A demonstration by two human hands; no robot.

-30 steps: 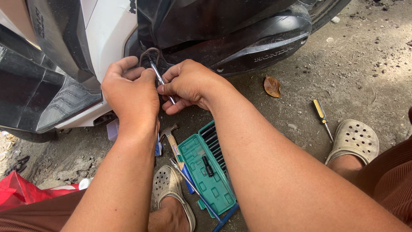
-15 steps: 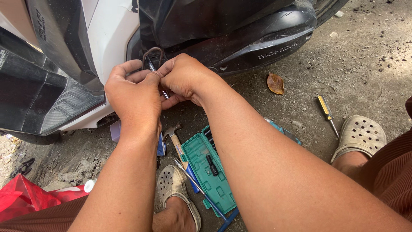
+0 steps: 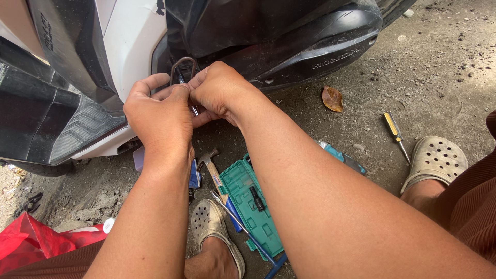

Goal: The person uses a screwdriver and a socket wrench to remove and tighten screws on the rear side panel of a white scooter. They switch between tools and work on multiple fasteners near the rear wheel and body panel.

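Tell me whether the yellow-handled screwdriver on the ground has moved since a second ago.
No. The yellow-handled screwdriver lies right of the brown dry leaf, as before.

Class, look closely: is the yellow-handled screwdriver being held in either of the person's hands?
No. The yellow-handled screwdriver lies on the ground beside the right sandal, apart from both hands.

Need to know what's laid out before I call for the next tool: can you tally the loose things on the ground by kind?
Hammer: 1
Screwdriver with yellow and black handle: 1
Green tool case: 1
Long metal rod with blue handle: 1
Dry leaf: 1
Red bag: 1
Total: 6
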